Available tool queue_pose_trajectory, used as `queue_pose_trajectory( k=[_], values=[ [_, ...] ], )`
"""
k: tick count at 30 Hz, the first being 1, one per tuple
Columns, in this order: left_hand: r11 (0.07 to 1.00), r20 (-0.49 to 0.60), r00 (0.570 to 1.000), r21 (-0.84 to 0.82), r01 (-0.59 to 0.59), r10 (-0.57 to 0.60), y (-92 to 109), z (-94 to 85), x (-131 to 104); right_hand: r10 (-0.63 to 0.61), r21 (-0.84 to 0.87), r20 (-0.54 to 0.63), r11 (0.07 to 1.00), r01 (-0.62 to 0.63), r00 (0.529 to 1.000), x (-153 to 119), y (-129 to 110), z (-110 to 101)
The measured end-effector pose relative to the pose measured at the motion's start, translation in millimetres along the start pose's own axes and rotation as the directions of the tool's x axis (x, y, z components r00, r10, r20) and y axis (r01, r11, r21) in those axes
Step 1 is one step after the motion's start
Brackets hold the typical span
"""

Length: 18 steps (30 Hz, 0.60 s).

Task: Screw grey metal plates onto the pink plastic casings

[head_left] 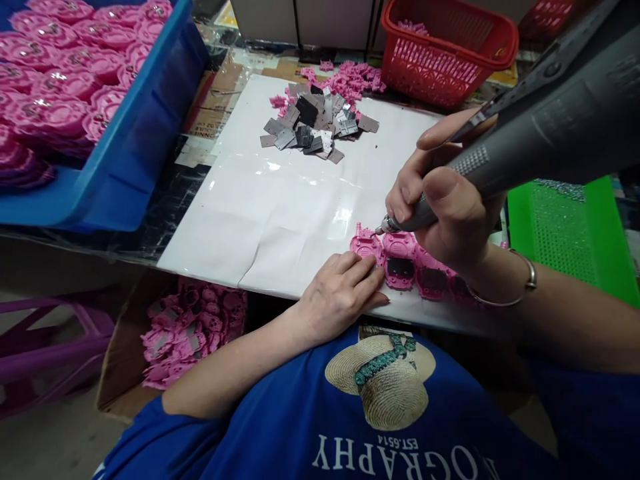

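Observation:
My right hand (445,200) grips a grey electric screwdriver (530,127), its tip slanting down to the left. The tip touches or hovers just over the upper right edge of a pink plastic shell (367,241); I cannot tell which. My left hand (345,293) presses on that shell, its fingers closed over the lower half and hiding it. Beside it, a row of similar pink shells runs right, under my right hand. One shell (399,245) carries a dark plate (400,268), and another dark plate (433,280) sits on its neighbour.
A pile of grey metal plates (315,123) lies before small pink parts (355,81). Behind is a red basket (445,63). A blue bin (145,127) of pink shells stands left, a green tray (560,233) right. Below the edge is a box of pink pieces (195,327).

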<state>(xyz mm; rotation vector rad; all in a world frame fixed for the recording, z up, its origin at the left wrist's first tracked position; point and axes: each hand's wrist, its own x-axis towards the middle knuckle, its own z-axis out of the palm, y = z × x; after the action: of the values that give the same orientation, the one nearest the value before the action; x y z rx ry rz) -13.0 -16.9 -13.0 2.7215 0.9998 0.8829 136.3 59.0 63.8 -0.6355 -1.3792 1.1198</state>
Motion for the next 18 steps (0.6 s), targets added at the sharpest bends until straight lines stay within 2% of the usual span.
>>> queue_pose_trajectory(
  k=[7, 13, 18],
  values=[
    [1.000, -0.005, 1.000, 0.012, -0.006, 0.007, 0.0, -1.0, 0.7, 0.020, -0.033, -0.029, 0.999, -0.021, 0.999, 1.1, 0.1, 0.1],
    [1.000, -0.019, 1.000, 0.005, -0.016, 0.016, -0.3, -0.2, 0.6, 0.009, 0.001, 0.021, 1.000, -0.009, 1.000, -0.6, 2.2, 0.2],
    [1.000, 0.001, 1.000, 0.006, -0.012, 0.012, 0.0, -0.2, 0.4, 0.006, 0.005, 0.018, 1.000, -0.006, 1.000, -2.1, 6.1, -2.9]
  ],
)
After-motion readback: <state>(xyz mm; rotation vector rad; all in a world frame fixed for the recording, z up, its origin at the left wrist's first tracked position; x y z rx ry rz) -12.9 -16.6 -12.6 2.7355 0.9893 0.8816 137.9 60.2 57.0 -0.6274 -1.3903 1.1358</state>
